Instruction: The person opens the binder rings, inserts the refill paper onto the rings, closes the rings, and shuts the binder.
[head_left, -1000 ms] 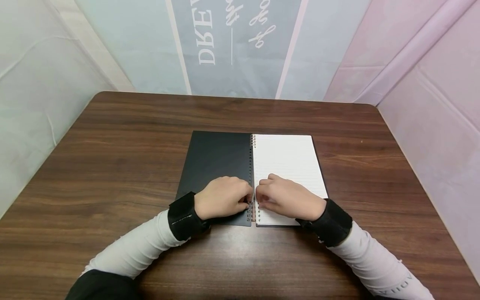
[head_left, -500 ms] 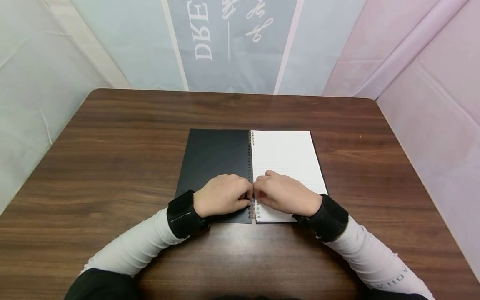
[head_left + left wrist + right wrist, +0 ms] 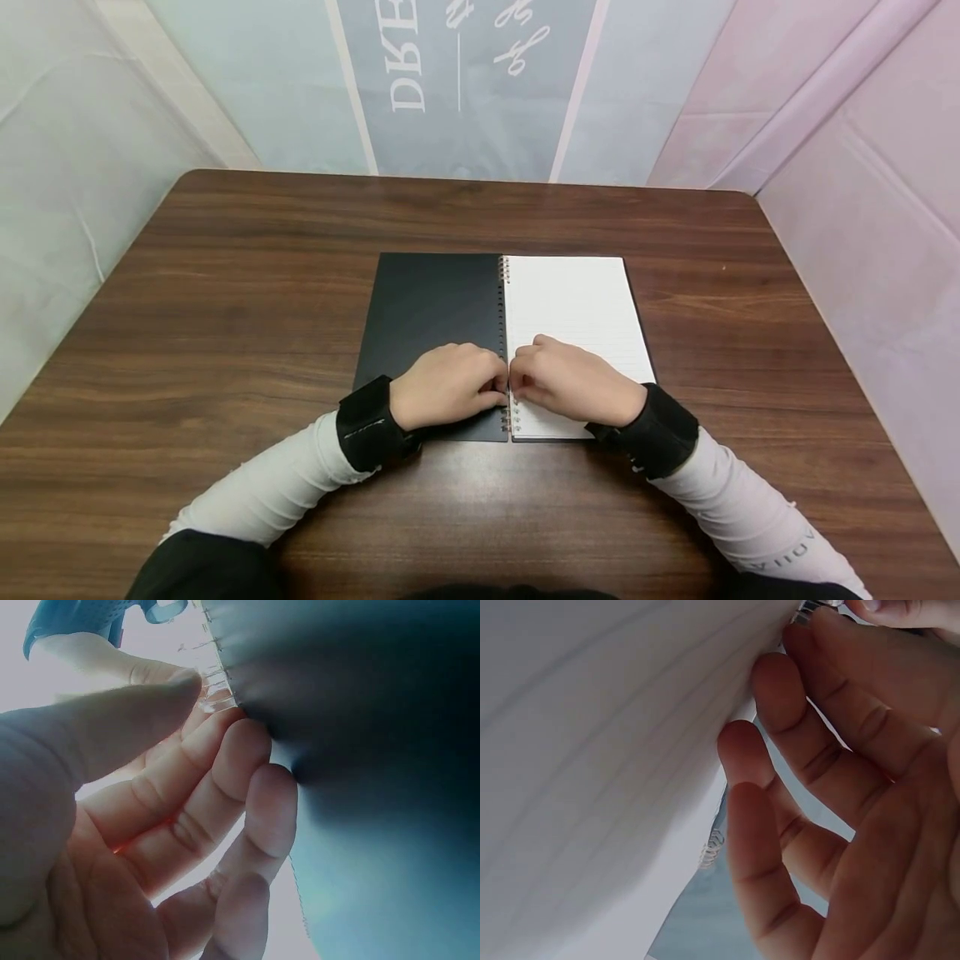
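Observation:
A notebook lies open on the table, its black cover (image 3: 427,308) on the left and a white lined page (image 3: 566,300) on the right. Metal loop binding (image 3: 505,271) runs between them; the loops show at the far and near ends. My left hand (image 3: 448,385) pinches the binding from the cover side, thumb and fingertips at the wire loops (image 3: 216,679). From the page side, my right hand (image 3: 576,379) pinches it too, with its fingers (image 3: 746,754) along the page's holed edge. The two hands nearly touch, hiding the middle of the binding.
The brown wooden table (image 3: 262,292) surrounds the notebook. Behind it hangs a pale printed cloth (image 3: 465,100), with a white cloth (image 3: 60,167) on the left and a pinkish one (image 3: 877,192) on the right. Black bands (image 3: 375,425) wrap both wrists.
Both hands stay at the binding. The right hand has drawn slightly closer to the left, and its thumb has gone out of sight. The whole view has shifted slightly.

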Motion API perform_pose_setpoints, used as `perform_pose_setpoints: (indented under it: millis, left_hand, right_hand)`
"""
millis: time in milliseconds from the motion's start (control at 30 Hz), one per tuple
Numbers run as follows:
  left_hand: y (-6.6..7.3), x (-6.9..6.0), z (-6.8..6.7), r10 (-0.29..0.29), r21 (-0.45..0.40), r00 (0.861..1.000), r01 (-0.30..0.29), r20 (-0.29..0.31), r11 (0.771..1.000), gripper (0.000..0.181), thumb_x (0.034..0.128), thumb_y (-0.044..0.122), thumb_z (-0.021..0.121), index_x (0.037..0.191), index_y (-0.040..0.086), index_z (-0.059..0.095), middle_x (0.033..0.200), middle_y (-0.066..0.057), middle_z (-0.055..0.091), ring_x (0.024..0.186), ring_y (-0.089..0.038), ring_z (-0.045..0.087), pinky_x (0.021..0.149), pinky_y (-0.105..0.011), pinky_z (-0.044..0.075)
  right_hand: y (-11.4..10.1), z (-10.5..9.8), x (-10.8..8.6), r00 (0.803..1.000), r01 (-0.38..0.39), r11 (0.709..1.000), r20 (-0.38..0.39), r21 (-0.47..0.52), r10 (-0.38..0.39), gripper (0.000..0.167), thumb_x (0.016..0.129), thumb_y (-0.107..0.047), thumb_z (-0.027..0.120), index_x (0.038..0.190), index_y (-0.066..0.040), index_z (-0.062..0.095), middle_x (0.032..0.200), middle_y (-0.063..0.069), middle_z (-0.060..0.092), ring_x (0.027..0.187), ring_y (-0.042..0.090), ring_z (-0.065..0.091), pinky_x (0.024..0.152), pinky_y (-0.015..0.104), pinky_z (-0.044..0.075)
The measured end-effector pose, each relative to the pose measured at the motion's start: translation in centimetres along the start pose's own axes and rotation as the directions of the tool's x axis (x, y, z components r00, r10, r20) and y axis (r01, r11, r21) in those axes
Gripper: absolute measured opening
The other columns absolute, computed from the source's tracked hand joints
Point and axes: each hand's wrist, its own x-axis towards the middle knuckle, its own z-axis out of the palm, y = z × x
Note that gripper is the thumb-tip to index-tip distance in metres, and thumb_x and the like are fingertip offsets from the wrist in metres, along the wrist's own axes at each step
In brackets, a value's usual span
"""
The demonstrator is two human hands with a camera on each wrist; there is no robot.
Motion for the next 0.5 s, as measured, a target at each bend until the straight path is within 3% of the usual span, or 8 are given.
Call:
perform_pose_setpoints:
  millis: [200,500]
  left_hand:
    - [-0.04,-0.13,-0.02,0.002,-0.001,1.0,-0.002,-0.029,1.0,0.017,0.0902,0.004,0.064,0.078,0.016,0.068,0.076,0.006,0.064,0.068,-0.008,0.054,0.064,-0.024,0.046]
    - [0.18,0.16,0.09,-0.02,-0.01,0.998,0.019,-0.059,1.0,0.027,0.0914,0.006,0.064,0.068,0.018,0.059,0.064,0.008,0.047,0.06,-0.006,0.043,0.057,-0.02,0.033]
  right_hand:
    - [0.07,-0.01,0.01,1.0,0.003,1.0,0.009,0.026,-0.004,0.015,0.085,-0.005,0.071,0.079,-0.019,0.068,0.079,-0.01,0.063,0.077,0.011,0.051,0.069,0.023,0.043]
    - [0.01,-0.18,0.08,1.0,-0.007,0.999,-0.006,0.042,0.007,0.013,0.086,-0.007,0.071,0.08,-0.019,0.07,0.079,-0.011,0.064,0.077,0.01,0.052,0.07,0.023,0.044]
